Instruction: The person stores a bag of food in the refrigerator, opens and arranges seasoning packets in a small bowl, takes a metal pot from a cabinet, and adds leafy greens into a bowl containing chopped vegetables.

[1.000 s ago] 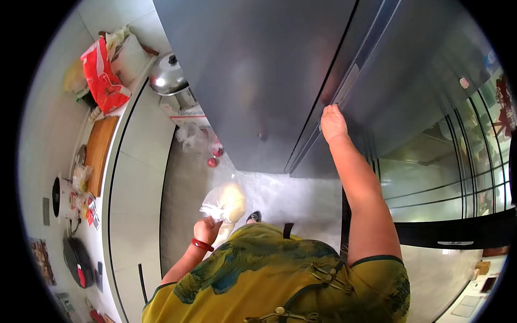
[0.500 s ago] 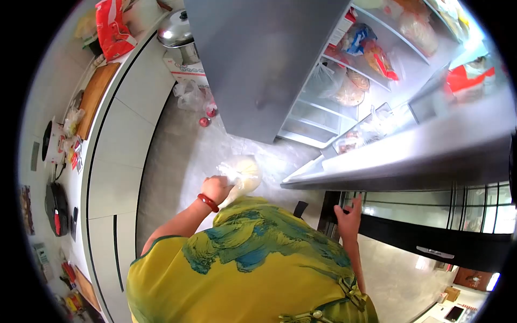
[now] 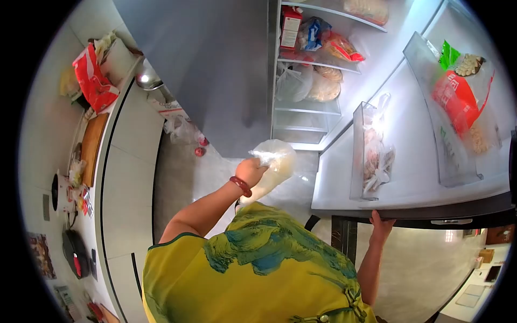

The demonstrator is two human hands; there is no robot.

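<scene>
My left hand [image 3: 252, 172], with a red bracelet at the wrist, is closed around the gathered part of a clear plastic bag [image 3: 279, 161]. Something pale fills the bag, but its kind does not show. It hangs above the floor, in front of the open refrigerator [image 3: 301, 139]. On the right, my right hand [image 3: 382, 225] is at the outer edge of the refrigerator door [image 3: 339, 200], its fingers against the rim and partly hidden. Inside that door, one bin [image 3: 356, 156] carries knotted clear bags, and another holds a red food packet [image 3: 458, 99].
Bagged food and a red-and-white carton [image 3: 291, 29] sit on the refrigerator shelves. A second grey door [image 3: 215, 70] stands at the left. Beyond it are a white plastic bag [image 3: 182, 129] and red round items [image 3: 200, 152] on the floor. A counter [image 3: 102, 183] runs along the left.
The refrigerator door stands wider, showing its inner bins. My right hand has come from beside the door onto its edge. My left hand and the bag are nearer the refrigerator. My view has shifted.
</scene>
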